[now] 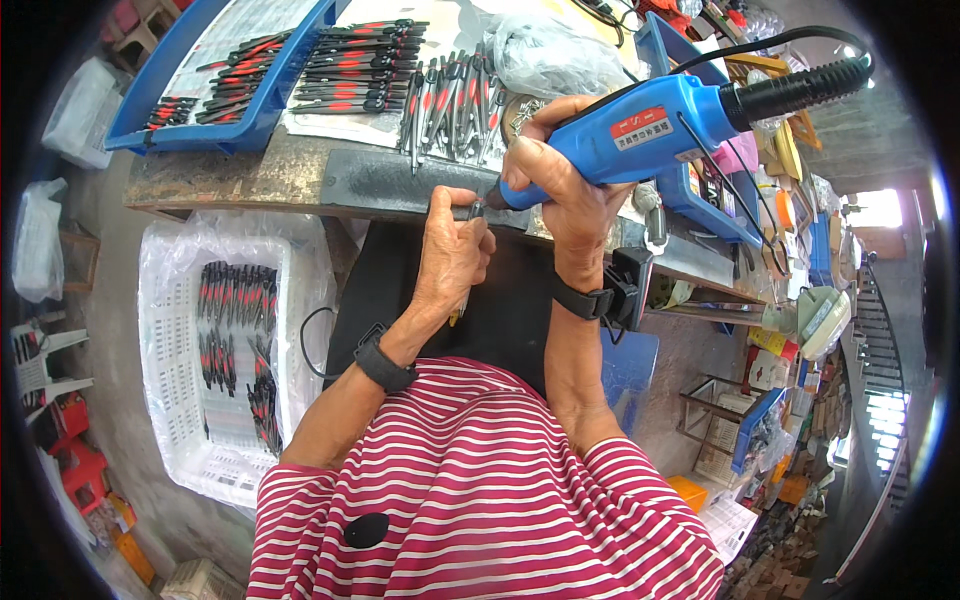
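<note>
My right hand (572, 190) is wrapped round a blue electric screwdriver (640, 130) with a black ribbed cable sleeve at its back end. The driver's dark nose points left and down, close to the fingertips of my left hand (450, 250). Pinched in that left hand is a slim dark piece (464, 212), mostly hidden by the fingers; its kind does not show. Just beyond the hands, slim black-and-red pen-shaped tools (455, 95) lie spread along the bench edge. A small heap of screws (525, 115) sits behind my right fingers.
More such tools are stacked (360, 65) on the worn bench (230, 180) and in a blue tray (190, 140). A clear plastic bag (555, 60) lies at the back. Left below stands a white lined crate (180, 440) holding further tools. The driver's cable (780, 35) arches at upper right.
</note>
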The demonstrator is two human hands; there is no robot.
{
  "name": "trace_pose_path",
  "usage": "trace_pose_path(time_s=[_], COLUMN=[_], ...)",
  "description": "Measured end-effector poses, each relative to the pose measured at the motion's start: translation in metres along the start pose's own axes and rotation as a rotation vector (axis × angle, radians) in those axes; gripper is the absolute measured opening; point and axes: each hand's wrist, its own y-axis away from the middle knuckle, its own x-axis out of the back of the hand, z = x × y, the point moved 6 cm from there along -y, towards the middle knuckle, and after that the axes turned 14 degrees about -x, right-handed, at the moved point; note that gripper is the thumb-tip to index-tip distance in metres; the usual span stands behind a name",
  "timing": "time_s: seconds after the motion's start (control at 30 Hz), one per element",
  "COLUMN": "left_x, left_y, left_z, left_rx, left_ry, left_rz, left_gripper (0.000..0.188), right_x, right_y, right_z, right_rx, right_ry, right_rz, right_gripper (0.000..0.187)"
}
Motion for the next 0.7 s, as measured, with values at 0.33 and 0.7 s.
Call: trace_pose_path(time_s=[0.33,0.7], left_x=[-0.001,0.0], left_y=[0.0,-0.001], left_z=[0.0,0.003], left_rx=[0.018,0.013], left_ry=[-0.01,-0.008], left_rz=[0.045,0.033], left_gripper=[0.022,0.021], right_x=[-0.002,-0.006], right_y=[0.005,-0.005], right_z=[-0.002,0.003], right_rx=[0.051,-0.01], right_ry=[0.084,0.144], right_rz=[0.194,-0.168], right_gripper=[0.017,0.017])
